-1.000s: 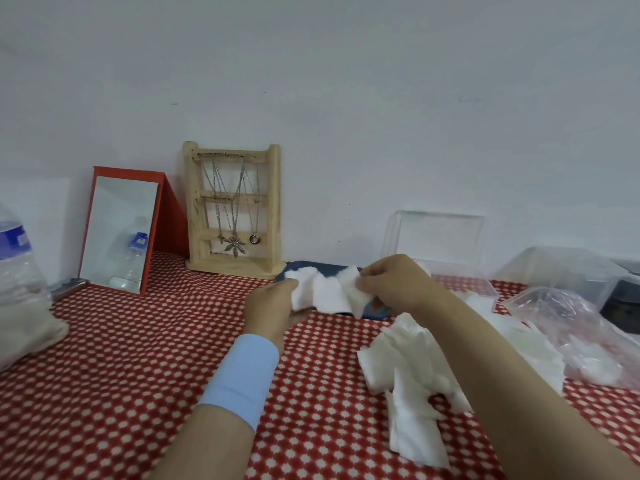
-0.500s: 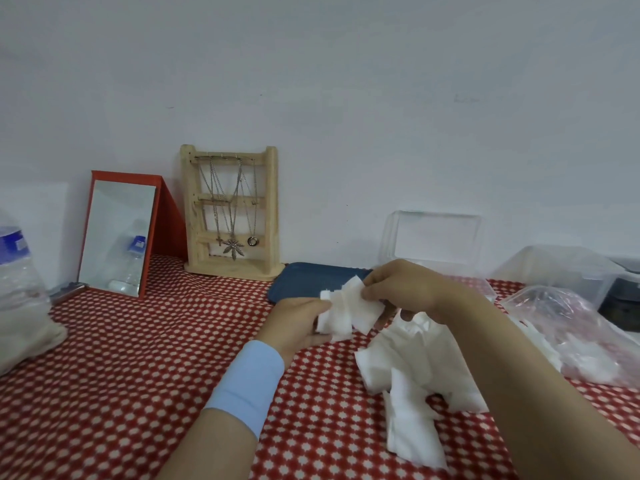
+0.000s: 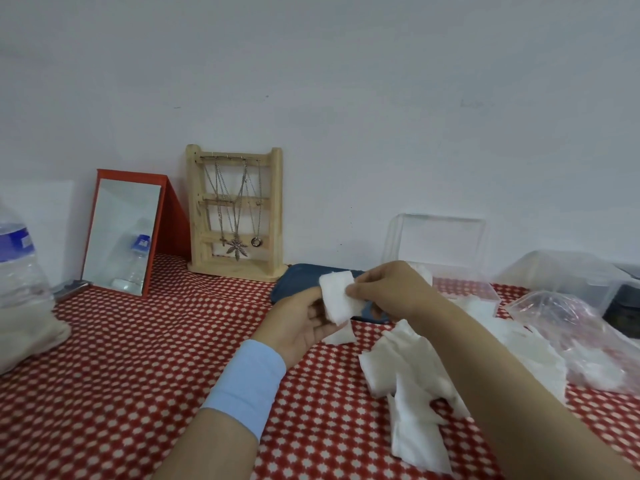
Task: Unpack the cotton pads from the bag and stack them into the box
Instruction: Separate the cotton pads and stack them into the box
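A small squared stack of white cotton pads (image 3: 336, 296) is held above the table between both hands. My left hand (image 3: 299, 323) supports it from below and the left, with its fingers curled under the pads. My right hand (image 3: 388, 294) pinches the stack's right edge. More loose cotton pads (image 3: 412, 382) lie scattered on the red checked cloth under my right forearm. The clear plastic box (image 3: 460, 284) stands open behind my right hand, with its lid (image 3: 440, 237) raised against the wall. The crumpled clear bag (image 3: 581, 337) lies at the right with pads inside.
A dark blue case (image 3: 298, 280) lies behind my hands. A wooden necklace stand (image 3: 235, 209) and a red-framed mirror (image 3: 124, 233) stand at the wall. At the far left is a water bottle (image 3: 17, 258). Another clear container (image 3: 561, 271) and a black object (image 3: 623, 301) are at the far right.
The loose, fanned pads between my hands have been squared into a neat stack. Both hands have shifted slightly right and closer together.
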### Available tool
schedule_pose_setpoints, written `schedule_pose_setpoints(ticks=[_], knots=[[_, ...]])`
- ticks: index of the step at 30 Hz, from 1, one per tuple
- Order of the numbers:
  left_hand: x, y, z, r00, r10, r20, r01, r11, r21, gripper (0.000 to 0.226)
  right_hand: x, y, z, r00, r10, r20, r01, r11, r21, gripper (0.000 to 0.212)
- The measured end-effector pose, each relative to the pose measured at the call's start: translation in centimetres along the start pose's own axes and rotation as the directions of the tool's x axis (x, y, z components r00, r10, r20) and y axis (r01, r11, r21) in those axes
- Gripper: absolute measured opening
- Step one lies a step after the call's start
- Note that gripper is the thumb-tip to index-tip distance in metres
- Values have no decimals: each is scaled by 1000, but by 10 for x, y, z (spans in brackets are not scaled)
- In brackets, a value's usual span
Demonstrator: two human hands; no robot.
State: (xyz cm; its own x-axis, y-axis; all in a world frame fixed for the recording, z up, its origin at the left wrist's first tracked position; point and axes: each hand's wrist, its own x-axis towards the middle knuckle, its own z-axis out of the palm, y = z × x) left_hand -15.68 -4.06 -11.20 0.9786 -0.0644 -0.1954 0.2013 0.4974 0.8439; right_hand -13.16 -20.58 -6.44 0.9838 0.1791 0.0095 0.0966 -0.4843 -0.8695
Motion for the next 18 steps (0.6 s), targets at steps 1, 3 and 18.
schedule_pose_setpoints(ticks=[1,3,18], knots=[[0,0,0,1000,-1,1,1,1000,-1,24,0,0,1,1000,3,-20,-3,1000,4,8],[0,0,-2,1000,0,1,0,1000,0,27,1,-1,4,999,0,-45,-1,1000,-18,9],[1,8,-11,999,38,-15,-34,973,227,23,-1,0,10,998,-6,58,3,999,53,14]])
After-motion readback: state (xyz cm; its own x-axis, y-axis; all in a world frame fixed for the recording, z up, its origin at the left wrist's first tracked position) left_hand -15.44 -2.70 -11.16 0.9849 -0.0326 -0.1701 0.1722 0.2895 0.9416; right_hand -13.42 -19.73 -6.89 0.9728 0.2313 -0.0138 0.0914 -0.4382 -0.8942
